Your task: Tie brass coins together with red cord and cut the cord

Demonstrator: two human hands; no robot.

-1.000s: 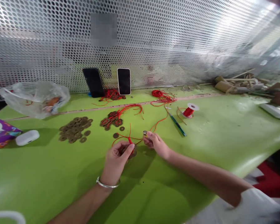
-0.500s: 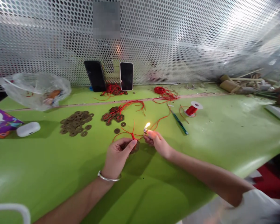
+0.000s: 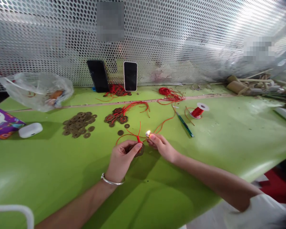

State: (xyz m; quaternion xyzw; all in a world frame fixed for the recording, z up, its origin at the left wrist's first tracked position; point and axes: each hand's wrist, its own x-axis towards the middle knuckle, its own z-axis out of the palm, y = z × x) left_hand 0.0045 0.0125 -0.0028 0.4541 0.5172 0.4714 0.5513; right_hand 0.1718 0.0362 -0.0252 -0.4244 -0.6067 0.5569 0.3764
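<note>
My left hand pinches a coin ornament, bronze-coloured coins bound with red cord. A red knot rises above the thumb, with loose cord ends spreading from it. Close on the right, my right hand is closed round a lighter, mostly hidden by the fingers, with a small flame at its top. The flame burns just right of the knot, near the cord ends; whether it touches one I cannot tell. Two loose coins lie beyond my left hand.
A coin pile lies left, tied coins with red cord in the middle. Behind stand a black phone and a white-edged phone. Tweezers, a red cord spool and a cord bundle are right. A plastic bag sits back left.
The lighter's flame looks smaller and has come slightly closer to the knot. Both hands keep their grips, and the whole view has shifted a little.
</note>
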